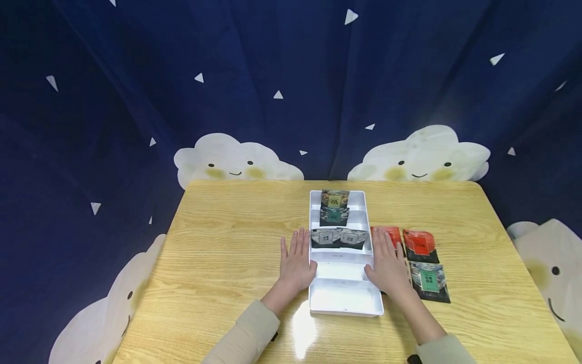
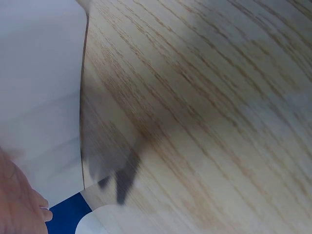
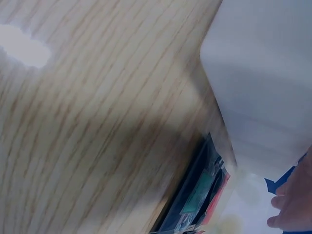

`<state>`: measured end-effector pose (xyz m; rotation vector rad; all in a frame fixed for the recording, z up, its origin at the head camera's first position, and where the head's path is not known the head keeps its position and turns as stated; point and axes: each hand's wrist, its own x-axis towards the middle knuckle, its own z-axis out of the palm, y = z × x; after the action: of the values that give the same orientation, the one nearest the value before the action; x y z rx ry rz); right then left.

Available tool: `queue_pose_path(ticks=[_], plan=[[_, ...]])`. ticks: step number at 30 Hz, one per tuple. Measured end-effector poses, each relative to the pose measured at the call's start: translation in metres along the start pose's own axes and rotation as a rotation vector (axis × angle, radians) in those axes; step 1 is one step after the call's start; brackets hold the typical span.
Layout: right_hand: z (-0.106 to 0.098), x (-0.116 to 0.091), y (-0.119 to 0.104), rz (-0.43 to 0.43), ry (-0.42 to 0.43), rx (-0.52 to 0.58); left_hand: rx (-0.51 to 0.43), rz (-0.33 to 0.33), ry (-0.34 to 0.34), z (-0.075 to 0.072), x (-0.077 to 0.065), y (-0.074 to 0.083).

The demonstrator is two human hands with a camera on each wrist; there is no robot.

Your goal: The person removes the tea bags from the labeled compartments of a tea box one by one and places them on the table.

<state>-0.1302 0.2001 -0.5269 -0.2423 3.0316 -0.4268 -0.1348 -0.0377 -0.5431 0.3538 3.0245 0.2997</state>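
Flanking white tray (image 1: 345, 297), lengthwise 12–6, with left hand (image 1: 296, 265) at 9 o'clock, right hand (image 1: 388, 268) at 3, both straight-fingered, unclenched.

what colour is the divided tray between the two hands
The divided tray is white; it shows best in the head view.

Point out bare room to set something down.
Free: wooden tabletop left of the left grip and right of the loose sachets; two nearest compartments of the white tray. Crowded: around the right grip; the tray's three far compartments.
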Motion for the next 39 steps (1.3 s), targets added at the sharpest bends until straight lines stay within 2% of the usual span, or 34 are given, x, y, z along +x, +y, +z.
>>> queue_pose_path(ticks=[5, 6, 7, 13, 19, 23, 28, 33, 37, 39], plan=[[0.0, 0.001, -0.002, 0.023, -0.031, -0.027, 0.0, 0.005, 0.01, 0.0, -0.001, 0.0], [0.0, 0.001, -0.002, 0.024, -0.032, -0.031, 0.004, 0.003, 0.004, -0.001, -0.001, 0.0], [0.0, 0.001, -0.002, 0.024, -0.031, -0.036, -0.005, -0.008, -0.019, -0.007, -0.003, 0.003], [0.001, 0.001, -0.002, 0.027, -0.028, -0.048, 0.033, -0.025, -0.045, -0.007, -0.001, 0.003], [0.001, 0.001, -0.003, 0.032, -0.032, -0.038, 0.045, -0.022, -0.017, -0.01, -0.003, 0.002], [0.001, 0.001, -0.003, 0.038, -0.031, -0.041, 0.055, 0.021, 0.049, -0.012, -0.001, -0.003], [0.003, 0.001, -0.002, 0.041, -0.042, -0.032, 0.052, 0.084, 0.136, -0.023, 0.006, -0.008], [0.002, 0.001, -0.003, 0.048, -0.039, -0.021, 0.068, 0.173, 0.304, -0.033, 0.023, -0.004], [0.001, 0.001, -0.003, 0.047, -0.038, -0.008, 0.174, 0.222, 0.415, -0.032, 0.034, 0.001], [0.001, 0.001, -0.003, 0.049, -0.04, -0.008, 0.24, 0.241, 0.436, -0.028, 0.039, 0.004]])
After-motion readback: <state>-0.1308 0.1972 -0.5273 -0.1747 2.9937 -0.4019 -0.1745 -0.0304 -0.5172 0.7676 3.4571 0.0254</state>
